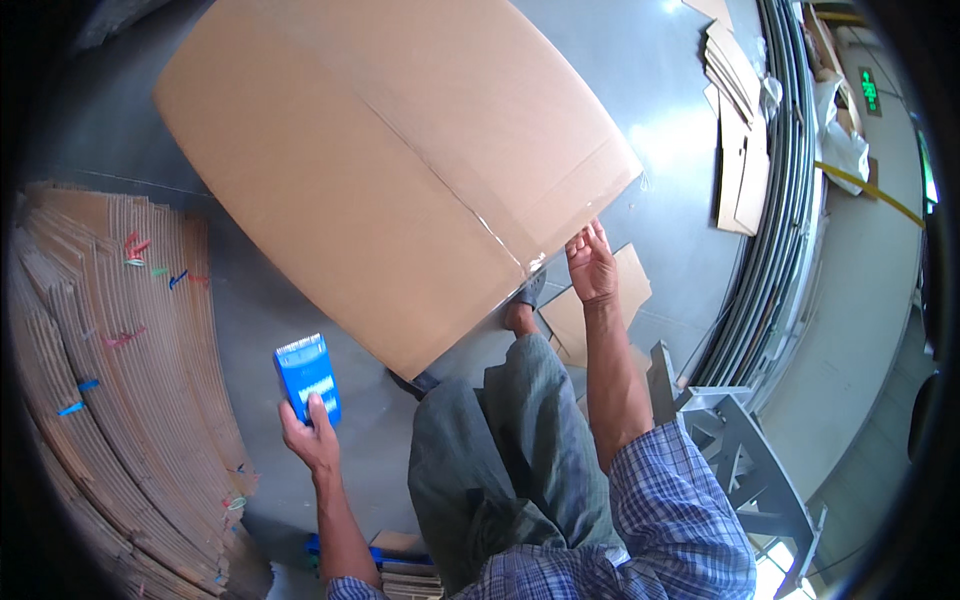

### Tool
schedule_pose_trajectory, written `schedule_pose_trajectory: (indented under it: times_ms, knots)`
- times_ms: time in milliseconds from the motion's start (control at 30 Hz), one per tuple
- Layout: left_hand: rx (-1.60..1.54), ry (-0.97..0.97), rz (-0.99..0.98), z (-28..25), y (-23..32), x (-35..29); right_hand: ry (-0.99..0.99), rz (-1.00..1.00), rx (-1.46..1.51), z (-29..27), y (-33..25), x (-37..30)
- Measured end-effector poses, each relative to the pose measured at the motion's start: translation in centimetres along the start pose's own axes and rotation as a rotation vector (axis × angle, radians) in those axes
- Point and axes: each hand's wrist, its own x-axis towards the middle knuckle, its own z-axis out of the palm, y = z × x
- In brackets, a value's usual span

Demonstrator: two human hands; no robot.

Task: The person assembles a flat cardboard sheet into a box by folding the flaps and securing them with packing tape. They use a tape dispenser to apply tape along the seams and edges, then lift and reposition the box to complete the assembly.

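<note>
A large closed cardboard box stands in front of me, with a seam running across its top toward the near right corner. My left hand is closed round a blue hand-held tape dispenser with a toothed edge at its upper end. It is held over the floor, left of the box and apart from it. At the box's near right edge is my right hand, its fingers stretched and slightly bent, fingertips at the cardboard. Whether they press on the box cannot be made out. A shiny strip lies at the seam's near end.
Stacked flat cardboard fills the left side. Loose cardboard pieces lie at the far right, and another sheet is beside my foot. Long grey bars run along the right wall. A grey metal frame stands near my right arm.
</note>
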Motion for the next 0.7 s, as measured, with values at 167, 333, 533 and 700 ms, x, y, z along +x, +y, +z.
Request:
schedule_pose_trajectory:
  times_ms: [167,333,533,700]
  knots:
    - [0.135,-0.032,0.616,8.3,12.7,9.5,0.528,-0.433,-0.447,4.5,3.8,-0.2]
    - [0.316,-0.008,0.829,15.6,21.1,14.8,0.735,-0.62,-0.427,5.4,7.8,1.9]
    - [0.144,-0.07,0.97,16.4,21.9,6.3,0.9,-0.305,-0.652,-0.1,11.4,3.9]
    - [0.267,-0.206,0.923,23.5,19.6,-1.5,0.678,-0.66,-1.3,0.1,7.7,0.6]
